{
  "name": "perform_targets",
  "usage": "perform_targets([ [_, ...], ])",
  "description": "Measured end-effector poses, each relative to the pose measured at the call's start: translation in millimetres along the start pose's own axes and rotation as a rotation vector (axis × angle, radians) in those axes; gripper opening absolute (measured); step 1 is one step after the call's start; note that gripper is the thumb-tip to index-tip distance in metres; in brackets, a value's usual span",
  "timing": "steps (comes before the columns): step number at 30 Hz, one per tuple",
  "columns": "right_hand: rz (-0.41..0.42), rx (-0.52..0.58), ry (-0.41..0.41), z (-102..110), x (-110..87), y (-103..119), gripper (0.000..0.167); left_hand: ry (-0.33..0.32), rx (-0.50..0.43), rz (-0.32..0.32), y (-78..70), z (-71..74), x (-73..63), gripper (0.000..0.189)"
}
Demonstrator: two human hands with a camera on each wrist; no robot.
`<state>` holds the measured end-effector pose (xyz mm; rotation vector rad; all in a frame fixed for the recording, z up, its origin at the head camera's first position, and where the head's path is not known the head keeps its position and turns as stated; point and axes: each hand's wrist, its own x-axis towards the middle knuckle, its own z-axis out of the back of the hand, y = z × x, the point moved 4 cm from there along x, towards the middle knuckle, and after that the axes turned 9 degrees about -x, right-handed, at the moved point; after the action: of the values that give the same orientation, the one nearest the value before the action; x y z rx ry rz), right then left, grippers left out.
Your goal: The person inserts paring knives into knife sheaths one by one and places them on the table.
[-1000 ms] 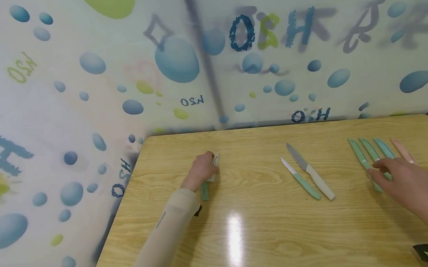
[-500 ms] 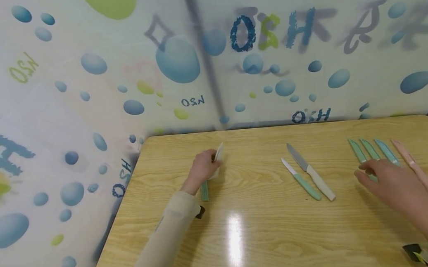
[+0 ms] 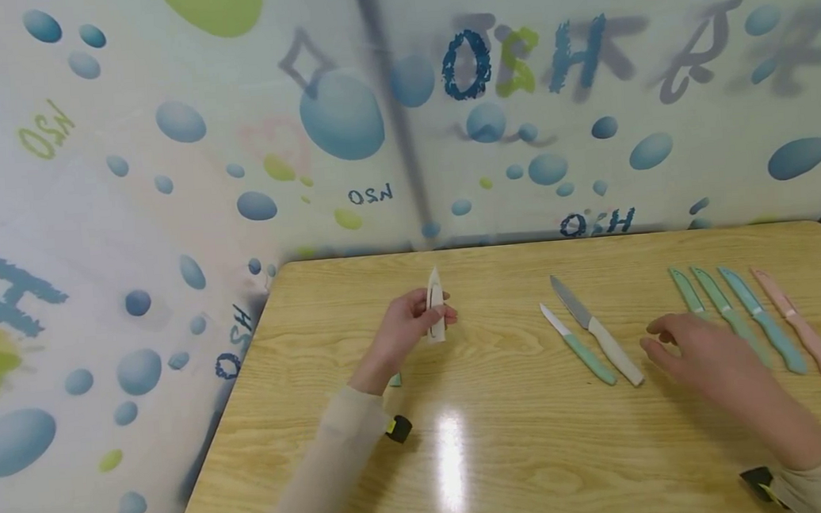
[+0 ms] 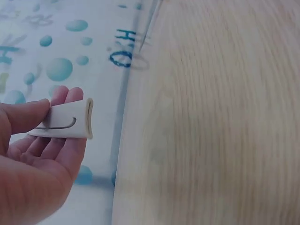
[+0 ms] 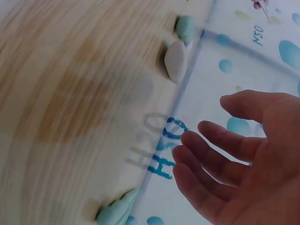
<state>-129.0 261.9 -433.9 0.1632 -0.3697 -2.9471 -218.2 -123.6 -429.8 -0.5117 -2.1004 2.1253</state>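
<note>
My left hand (image 3: 403, 332) pinches a white knife sheath (image 3: 435, 290) between thumb and fingers, above the table's left half. Its slotted mouth and a curved groove show on the sheath (image 4: 61, 117) in the left wrist view. Partly hidden below that hand lies a green sheath (image 3: 395, 380). My right hand (image 3: 714, 366) hovers with relaxed, slightly bent fingers and holds nothing. Just left of it lies a bare knife with a white handle (image 3: 613, 349), beside a smaller bare knife with a green handle (image 3: 589, 358). Both blades point away from me.
At the right, a row of sheathed knives lies on the wooden table (image 3: 510, 456): two green ones (image 3: 732, 315), a blue one (image 3: 761, 319) and a pink one (image 3: 797, 321). The nearest green one is partly behind my right hand. A patterned wall (image 3: 489, 148) borders the table's far edge.
My left hand has lifted the white sheath off the table, turned it upright and shifted it right. My right hand has moved left, away from the row of sheathed knives towards the white-handled knife.
</note>
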Motion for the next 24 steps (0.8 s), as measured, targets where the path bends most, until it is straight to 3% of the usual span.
perform_targets([
  [12,-0.004,-0.026,-0.002,-10,11.7,24,0.042,0.004,-0.33,0.008,11.3,-19.6,-11.2,0.035],
  [24,0.021,-0.046,0.037,-17,24.6,37,0.046,-0.071,-0.526,0.033,21.0,-39.2,-17.5,0.038],
])
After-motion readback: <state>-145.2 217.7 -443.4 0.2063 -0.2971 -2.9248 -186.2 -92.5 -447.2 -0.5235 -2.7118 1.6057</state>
